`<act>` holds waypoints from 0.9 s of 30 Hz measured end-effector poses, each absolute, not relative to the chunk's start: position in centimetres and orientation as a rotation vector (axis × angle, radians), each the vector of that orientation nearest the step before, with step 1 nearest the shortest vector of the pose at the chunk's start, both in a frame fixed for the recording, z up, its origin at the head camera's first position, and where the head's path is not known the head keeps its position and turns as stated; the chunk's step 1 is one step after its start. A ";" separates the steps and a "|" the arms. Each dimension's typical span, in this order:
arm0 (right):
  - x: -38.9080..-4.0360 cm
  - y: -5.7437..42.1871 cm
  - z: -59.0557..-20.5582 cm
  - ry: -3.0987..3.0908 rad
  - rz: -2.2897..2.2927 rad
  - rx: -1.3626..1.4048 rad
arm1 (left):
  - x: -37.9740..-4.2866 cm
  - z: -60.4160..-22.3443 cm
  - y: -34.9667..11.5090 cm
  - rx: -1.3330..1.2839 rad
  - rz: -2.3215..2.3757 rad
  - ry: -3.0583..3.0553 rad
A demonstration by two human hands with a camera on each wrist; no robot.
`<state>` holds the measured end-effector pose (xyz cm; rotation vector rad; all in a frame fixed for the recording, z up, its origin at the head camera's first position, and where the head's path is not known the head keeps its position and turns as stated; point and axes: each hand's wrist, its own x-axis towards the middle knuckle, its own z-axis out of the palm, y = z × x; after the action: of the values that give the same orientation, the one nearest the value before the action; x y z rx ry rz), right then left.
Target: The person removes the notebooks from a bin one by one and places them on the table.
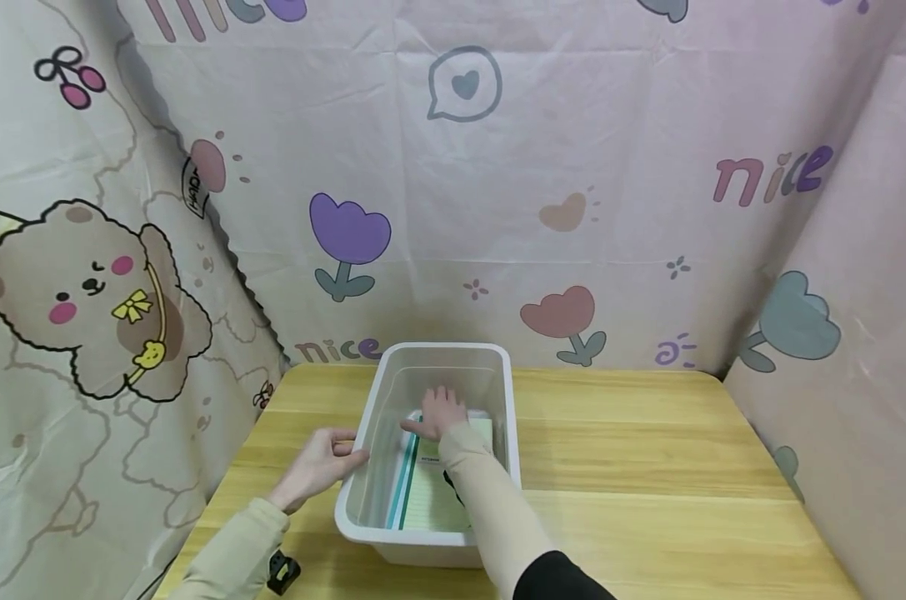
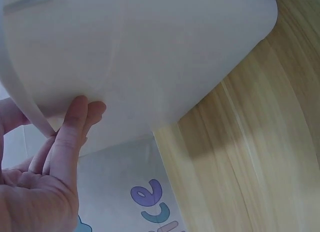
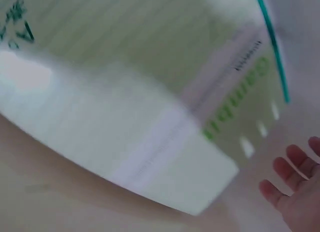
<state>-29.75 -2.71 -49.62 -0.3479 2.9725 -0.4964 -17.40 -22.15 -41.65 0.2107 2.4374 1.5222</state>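
Note:
A white plastic storage bin (image 1: 422,537) stands on the wooden table. At its left side, my left hand (image 1: 317,467) pinches the rim; the left wrist view shows the fingers (image 2: 72,124) against the outer wall, with the rim passing between them and the thumb. Inside the bin lies a pale green notebook (image 1: 433,500) with a teal stripe along its left edge. My right hand (image 1: 441,414) reaches over the notebook's far end, fingers spread and holding nothing. In the right wrist view, "Gambit" lettering shows on the notebook (image 3: 220,101), beside the right hand (image 3: 300,187). The forearm hides part of the notebook.
Bare wooden tabletop (image 1: 648,467) extends to the right of the bin. A small black device (image 1: 282,572) sits by the left sleeve. Behind the table hangs a printed cloth (image 1: 453,208), and similar cloths flank both sides.

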 end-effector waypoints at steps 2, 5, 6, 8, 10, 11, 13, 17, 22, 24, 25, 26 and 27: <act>-29.6 -2.7 -50.5 2.969 -0.483 -0.343 | -17.3 -41.7 -22.2 0.198 1.520 2.444; -29.4 -2.7 -51.5 2.960 -0.436 -0.321 | -17.2 -41.8 -22.3 0.178 1.515 2.451; -29.4 -2.7 -51.8 2.951 -0.411 -0.312 | -17.2 -41.8 -22.3 0.178 1.513 2.451; -29.3 -2.8 -52.4 2.937 -0.370 -0.296 | -17.2 -41.8 -22.4 0.182 1.509 2.453; -29.3 -2.8 -52.9 2.937 -0.333 -0.297 | -17.1 -41.8 -22.4 0.187 1.513 2.450; -29.3 -2.8 -53.1 2.932 -0.318 -0.303 | -17.1 -41.8 -22.5 0.189 1.516 2.447; -29.3 -2.7 -53.6 2.921 -0.303 -0.313 | -17.0 -41.8 -22.5 0.193 1.517 2.446; -29.5 -2.3 -54.3 2.919 -0.253 -0.311 | -16.9 -41.9 -22.3 0.203 1.520 2.448; -30.0 -2.1 -54.6 2.963 -0.194 -0.327 | -17.1 -41.9 -22.0 0.200 1.533 2.458; -30.2 -2.1 -54.6 2.977 -0.172 -0.338 | -17.1 -41.8 -22.0 0.192 1.530 2.463; -30.3 -2.2 -54.5 2.983 -0.159 -0.342 | -17.1 -41.8 -22.0 0.189 1.527 2.466; -30.4 -2.2 -54.5 2.987 -0.141 -0.344 | -17.2 -41.7 -22.0 0.188 1.524 2.468; -30.4 -2.2 -54.4 2.993 -0.125 -0.346 | -17.2 -41.7 -22.0 0.187 1.520 2.471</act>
<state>-30.44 -2.23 -54.37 -0.3464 2.9927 -0.1252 -17.18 -21.99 -41.70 0.1874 2.4708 1.5202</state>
